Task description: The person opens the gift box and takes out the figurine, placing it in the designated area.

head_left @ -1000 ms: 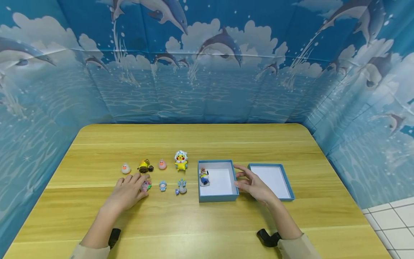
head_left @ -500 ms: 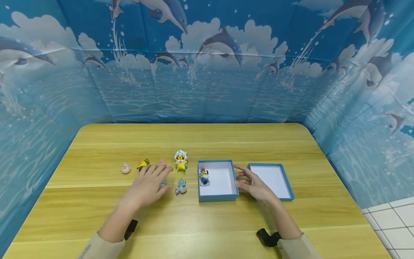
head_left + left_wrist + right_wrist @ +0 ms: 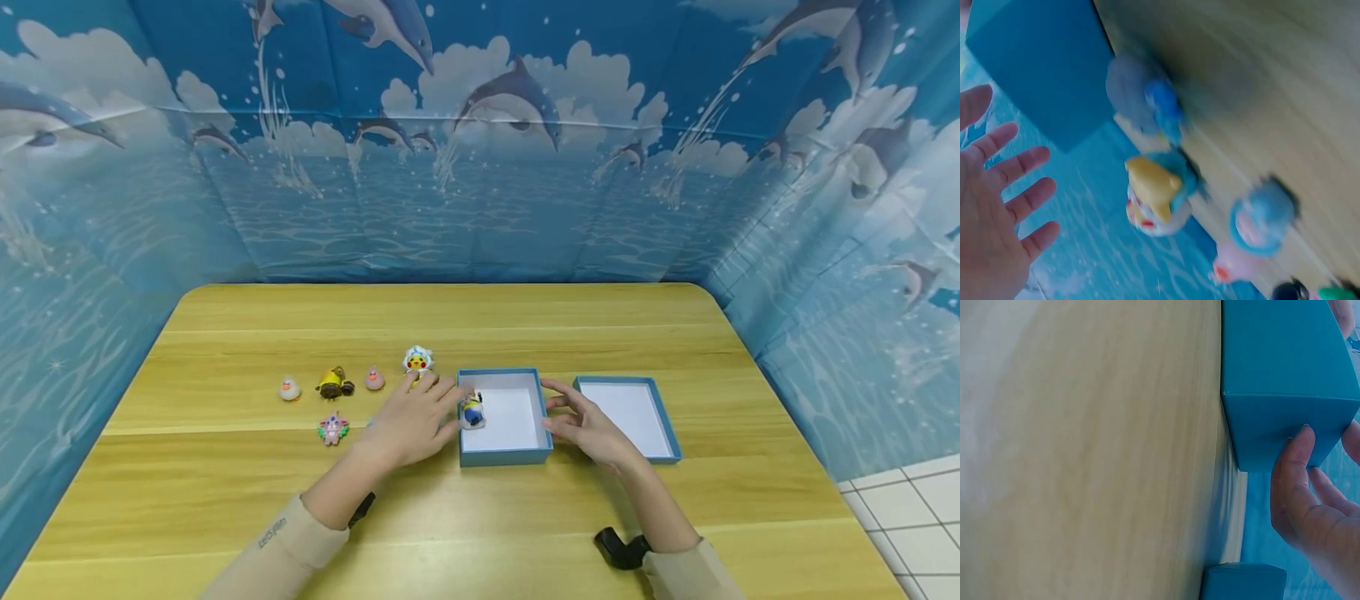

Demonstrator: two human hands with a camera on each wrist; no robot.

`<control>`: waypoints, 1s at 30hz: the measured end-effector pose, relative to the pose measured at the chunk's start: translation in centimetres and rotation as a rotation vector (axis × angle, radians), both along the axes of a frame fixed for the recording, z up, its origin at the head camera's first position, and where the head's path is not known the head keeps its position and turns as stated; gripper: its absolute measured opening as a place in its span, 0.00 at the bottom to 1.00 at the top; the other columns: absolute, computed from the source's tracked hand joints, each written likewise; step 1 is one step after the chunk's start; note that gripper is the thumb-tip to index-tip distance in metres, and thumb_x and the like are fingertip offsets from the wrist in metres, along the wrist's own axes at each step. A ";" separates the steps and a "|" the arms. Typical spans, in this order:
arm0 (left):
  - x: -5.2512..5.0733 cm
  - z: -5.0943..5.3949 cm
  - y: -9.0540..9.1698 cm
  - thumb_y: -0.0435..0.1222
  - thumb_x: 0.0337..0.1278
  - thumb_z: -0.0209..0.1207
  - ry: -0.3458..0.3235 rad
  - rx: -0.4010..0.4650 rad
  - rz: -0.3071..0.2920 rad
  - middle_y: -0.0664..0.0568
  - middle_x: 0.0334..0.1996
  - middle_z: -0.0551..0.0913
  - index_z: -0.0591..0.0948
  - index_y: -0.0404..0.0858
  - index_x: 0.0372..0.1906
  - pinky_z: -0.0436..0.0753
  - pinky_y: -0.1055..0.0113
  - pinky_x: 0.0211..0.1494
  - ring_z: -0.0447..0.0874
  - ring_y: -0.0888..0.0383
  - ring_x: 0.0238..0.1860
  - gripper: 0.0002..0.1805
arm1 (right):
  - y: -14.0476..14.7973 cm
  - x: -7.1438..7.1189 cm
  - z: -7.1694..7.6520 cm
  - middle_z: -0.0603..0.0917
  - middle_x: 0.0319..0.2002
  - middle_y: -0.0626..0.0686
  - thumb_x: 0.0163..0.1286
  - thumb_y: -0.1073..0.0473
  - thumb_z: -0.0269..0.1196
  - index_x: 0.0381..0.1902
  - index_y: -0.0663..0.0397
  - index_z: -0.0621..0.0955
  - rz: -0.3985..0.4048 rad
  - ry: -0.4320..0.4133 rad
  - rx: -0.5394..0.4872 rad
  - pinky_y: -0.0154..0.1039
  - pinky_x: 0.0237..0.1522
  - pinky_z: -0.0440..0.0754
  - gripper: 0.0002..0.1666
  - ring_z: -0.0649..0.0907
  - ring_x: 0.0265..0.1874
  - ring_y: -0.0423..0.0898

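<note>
My left hand [image 3: 411,423] hovers by the left wall of the blue box [image 3: 504,458]. In the left wrist view its fingers are spread, holding nothing. Below lie a grey-blue figurine [image 3: 1132,94], a yellow figurine in a white hood [image 3: 417,359] and a light-blue hooded figurine [image 3: 1266,215], largely hidden by the hand in the head view. My right hand [image 3: 588,427] touches the outside of the box's right wall with its fingertips. Inside the box, at the left, lies a blue-and-yellow figurine [image 3: 472,413].
Right of the box lies its blue-rimmed lid [image 3: 628,421], white inside up. Farther left on the wooden table [image 3: 225,500] stand a white duck [image 3: 288,389], a yellow-brown figurine [image 3: 333,384], a pink duck [image 3: 374,378] and a pink figurine [image 3: 332,429]. A dolphin-print curtain hangs behind.
My left hand has moved rightward over the figurines, from the pink figurine to the box's left edge. The figurines look unmoved. My right hand stays at the box.
</note>
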State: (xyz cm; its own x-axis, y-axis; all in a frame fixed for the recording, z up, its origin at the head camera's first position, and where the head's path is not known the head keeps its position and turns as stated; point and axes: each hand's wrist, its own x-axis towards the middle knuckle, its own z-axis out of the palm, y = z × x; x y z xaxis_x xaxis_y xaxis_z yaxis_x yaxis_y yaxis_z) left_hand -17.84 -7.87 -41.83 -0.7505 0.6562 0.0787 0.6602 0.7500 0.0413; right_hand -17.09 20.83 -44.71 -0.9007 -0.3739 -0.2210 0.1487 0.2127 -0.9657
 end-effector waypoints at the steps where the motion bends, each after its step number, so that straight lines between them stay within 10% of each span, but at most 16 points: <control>1: -0.1 -0.1 0.3 0.49 0.63 0.47 -0.003 -0.008 -0.005 0.52 0.59 0.69 0.66 0.47 0.64 0.57 0.49 0.64 0.63 0.51 0.60 0.26 | 0.0 0.0 0.0 0.63 0.54 0.64 0.65 0.61 0.59 0.69 0.52 0.56 0.001 0.001 -0.001 0.41 0.44 0.77 0.38 0.75 0.44 0.53; 11: -1.0 -0.9 3.1 0.48 0.62 0.47 0.130 -0.144 -0.061 0.57 0.52 0.70 0.67 0.51 0.61 0.60 0.56 0.60 0.63 0.56 0.53 0.22 | -0.1 0.0 0.1 0.63 0.53 0.64 0.64 0.61 0.59 0.69 0.52 0.57 -0.008 0.009 0.007 0.39 0.43 0.78 0.38 0.75 0.43 0.51; 30: -2.1 -1.0 6.5 0.45 0.64 0.41 -0.065 -0.452 0.036 0.57 0.60 0.63 0.62 0.56 0.63 0.53 0.59 0.65 0.57 0.58 0.60 0.22 | -0.1 -0.1 -0.1 0.63 0.54 0.64 0.64 0.61 0.60 0.69 0.52 0.57 -0.013 -0.001 0.022 0.39 0.44 0.78 0.38 0.75 0.43 0.51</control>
State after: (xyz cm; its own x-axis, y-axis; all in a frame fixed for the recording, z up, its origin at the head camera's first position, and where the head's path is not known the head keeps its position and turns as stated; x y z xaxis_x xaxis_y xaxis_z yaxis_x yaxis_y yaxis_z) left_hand -19.97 -1.34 -42.81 -0.7670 0.5875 -0.2580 0.6406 0.7244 -0.2547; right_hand -17.18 20.72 -44.77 -0.9051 -0.3575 -0.2301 0.1527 0.2318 -0.9607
